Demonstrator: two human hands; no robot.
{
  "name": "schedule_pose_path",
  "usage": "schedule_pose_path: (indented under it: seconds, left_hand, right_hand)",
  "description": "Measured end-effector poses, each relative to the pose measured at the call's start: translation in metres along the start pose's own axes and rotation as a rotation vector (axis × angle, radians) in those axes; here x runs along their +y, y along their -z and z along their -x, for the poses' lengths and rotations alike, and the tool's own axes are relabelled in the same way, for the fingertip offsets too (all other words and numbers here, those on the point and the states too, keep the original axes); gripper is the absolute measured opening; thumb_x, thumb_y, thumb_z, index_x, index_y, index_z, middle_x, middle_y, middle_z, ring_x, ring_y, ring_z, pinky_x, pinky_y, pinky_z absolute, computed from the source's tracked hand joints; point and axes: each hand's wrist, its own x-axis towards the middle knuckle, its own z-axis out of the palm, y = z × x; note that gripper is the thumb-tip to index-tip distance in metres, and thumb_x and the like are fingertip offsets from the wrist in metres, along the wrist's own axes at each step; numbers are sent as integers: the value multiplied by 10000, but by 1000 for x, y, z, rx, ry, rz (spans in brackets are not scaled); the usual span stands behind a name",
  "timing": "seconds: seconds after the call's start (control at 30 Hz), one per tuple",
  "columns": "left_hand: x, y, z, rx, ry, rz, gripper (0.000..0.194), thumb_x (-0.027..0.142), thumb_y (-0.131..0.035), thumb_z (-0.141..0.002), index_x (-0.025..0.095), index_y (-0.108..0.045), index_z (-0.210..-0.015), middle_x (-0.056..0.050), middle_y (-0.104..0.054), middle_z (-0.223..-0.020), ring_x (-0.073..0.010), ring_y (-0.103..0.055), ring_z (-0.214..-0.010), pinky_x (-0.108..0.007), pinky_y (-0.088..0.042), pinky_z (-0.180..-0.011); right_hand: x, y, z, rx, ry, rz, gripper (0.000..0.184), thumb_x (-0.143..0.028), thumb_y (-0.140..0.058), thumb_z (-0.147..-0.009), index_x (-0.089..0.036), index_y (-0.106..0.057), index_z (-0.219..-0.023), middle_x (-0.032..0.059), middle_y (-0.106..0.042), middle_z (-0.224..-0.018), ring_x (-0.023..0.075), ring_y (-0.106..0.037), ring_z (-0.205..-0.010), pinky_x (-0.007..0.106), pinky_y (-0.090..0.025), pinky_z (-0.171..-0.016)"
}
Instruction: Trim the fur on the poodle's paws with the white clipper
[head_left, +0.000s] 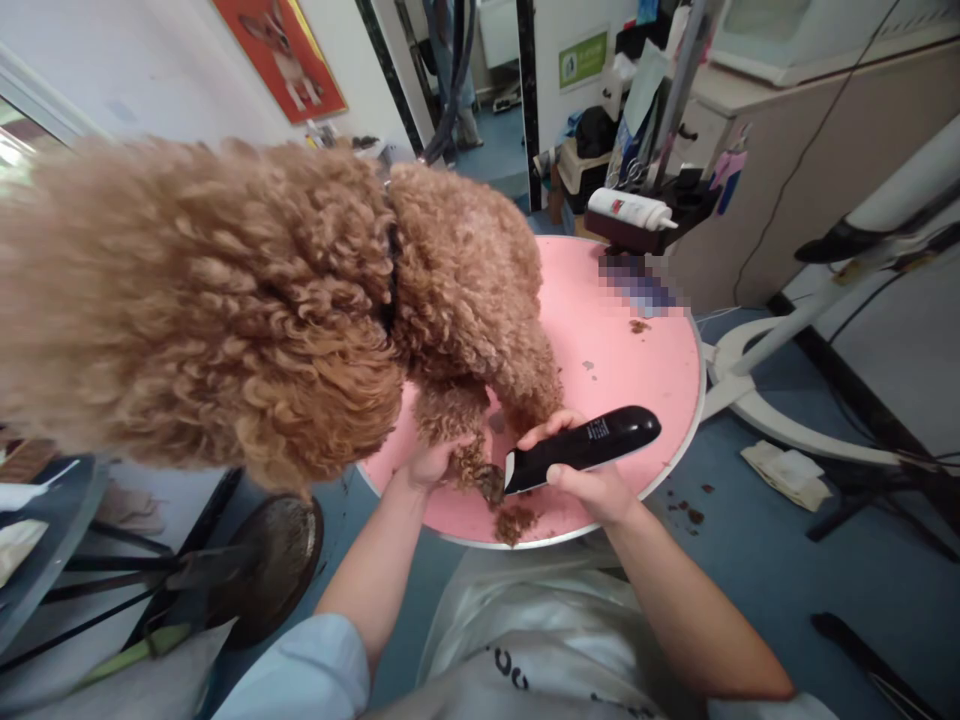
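Note:
A curly brown dog with a dark collar stands on a round pink grooming table, its head large at the left of the view. My left hand is closed around one of its front legs, partly hidden by fur. The dog's paw sticks out to the right of that hand. In my right hand is a black hair clipper, its pale blade end against or very close to the paw. Cut brown fur lies on the table just below.
A white bottle lies on a dark tool tray at the table's far right, with scissors beside it. A white stand base is on the floor to the right. A round dark stool stands lower left.

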Motion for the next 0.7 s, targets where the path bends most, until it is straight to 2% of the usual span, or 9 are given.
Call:
schedule_pose_path:
  seconds: [0.07,0.2,0.33,0.4,0.47,0.6,0.7]
  left_hand:
    - [0,1,0,-21,-13,-1,376,482,-713,-628,139,-573,-559,-8,-518,-505,-103,-464,-463,-228,-356,-447]
    - [-1,5,0,-53,2,-39,417,527,-681,-653,124,-600,-575,-34,-553,-539,-121,-508,-502,-236,-385,-476]
    - [-5,12,1,-54,-4,-53,395,522,-660,-663,140,-594,-590,-33,-550,-554,-135,-519,-522,-249,-394,-499]
    - [-7,15,0,-34,-25,-61,375,513,-663,-658,147,-599,-615,-28,-545,-553,-146,-528,-548,-256,-404,-522]
    - [-8,16,1,-10,-27,-62,356,500,-675,-651,152,-603,-651,-12,-536,-547,-131,-498,-517,-250,-390,-506]
    - [-8,16,1,-30,-16,-83,367,505,-657,-672,153,-575,-607,-9,-520,-539,-113,-454,-486,-245,-352,-484]
    - [-8,15,0,-21,-14,-86,364,498,-664,-658,159,-549,-591,-7,-506,-530,-124,-474,-504,-249,-361,-487]
  right_hand:
    - [-2,0,-3,15,8,-26,395,-366,-759,-705,-248,-472,-950,54,-689,-1011,194,-672,-899,408,-549,-791]
    - [-1,-1,-7,-55,-62,-37,384,-351,-781,-678,-226,-493,-901,58,-692,-997,193,-678,-876,414,-553,-791]
    - [2,-3,-9,28,-29,-82,407,-379,-782,-670,-228,-488,-907,61,-698,-983,196,-679,-872,434,-558,-791]
    - [4,-4,-11,-18,-40,-105,400,-373,-785,-664,-221,-497,-896,62,-696,-984,198,-680,-879,430,-560,-788]
    - [5,-3,-12,-64,-59,-100,386,-346,-791,-658,-211,-507,-881,52,-697,-944,187,-685,-844,399,-567,-756]
    - [8,-1,-13,-3,-42,-126,378,-324,-779,-675,-220,-495,-902,34,-700,-928,172,-683,-824,379,-563,-750]
    - [9,1,-13,-85,-93,-124,379,-316,-791,-654,-213,-514,-891,34,-702,-910,178,-678,-827,368,-561,-737]
